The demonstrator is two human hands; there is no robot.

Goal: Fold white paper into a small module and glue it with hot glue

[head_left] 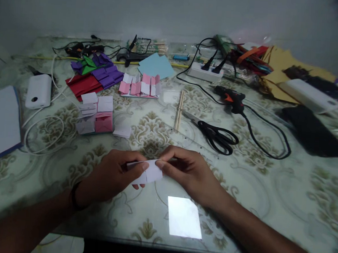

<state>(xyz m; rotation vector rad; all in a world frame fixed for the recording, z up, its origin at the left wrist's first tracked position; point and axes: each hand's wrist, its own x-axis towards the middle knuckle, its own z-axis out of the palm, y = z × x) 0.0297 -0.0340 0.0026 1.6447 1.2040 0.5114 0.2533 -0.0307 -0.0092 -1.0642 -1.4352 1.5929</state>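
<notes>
A small piece of folded white paper (154,172) is held up between my two hands near the table's front. My left hand (117,173) pinches its left part, thumb on top and fingertips showing underneath. At the upper right corner of the paper, my right hand (183,169) closes thumb and forefinger on the edge. Beyond my left hand lie white and pink folded paper pieces (103,116), with one loose white folded piece (122,131) beside them. A bright white square (184,218) shows on the tabletop near my right wrist; whether paper or reflection, I cannot tell.
Black-handled scissors (214,133), thin wooden sticks (179,111) and a corded glue gun (230,99) lie beyond my right hand. A power strip (205,72), coloured folded papers (106,76) and light-blue sheets (156,65) stand further back. A white power bank (38,91) with a cable is left.
</notes>
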